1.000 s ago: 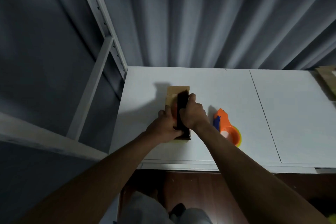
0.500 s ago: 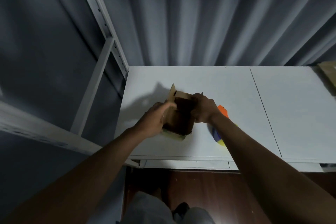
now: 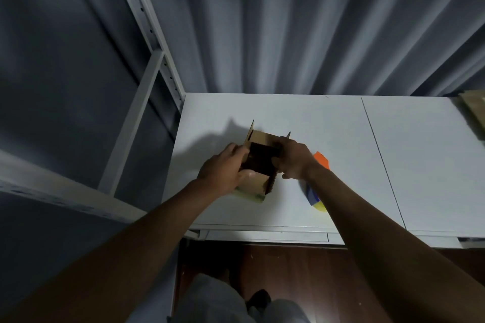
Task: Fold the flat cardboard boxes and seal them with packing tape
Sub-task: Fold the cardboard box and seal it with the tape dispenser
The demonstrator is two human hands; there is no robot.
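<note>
1. We hold the small brown cardboard box [image 3: 258, 165] between both hands over the near left part of the white counter [image 3: 341, 139]. A second ago it lay flattened there; now it is popped open into a tube, dark interior facing up, flaps standing at the far edge.
2. Left hand [image 3: 223, 172] grips the box's left wall, fingers curled over the rim. Right hand [image 3: 292, 161] grips the right wall the same way.
3. The box looks tilted; whether its near corner touches the counter we cannot tell.
4. The orange and blue tape dispenser [image 3: 319, 181] lies on the counter just right of the box, half hidden by the right forearm, untouched.
5. Judgement: squaring-up is done, flaps are still unfolded, no seam closed, so taping comes later.
6. Flat tan cardboard [image 3: 475, 106] sits at the far right edge, likely waiting stock.
</note>
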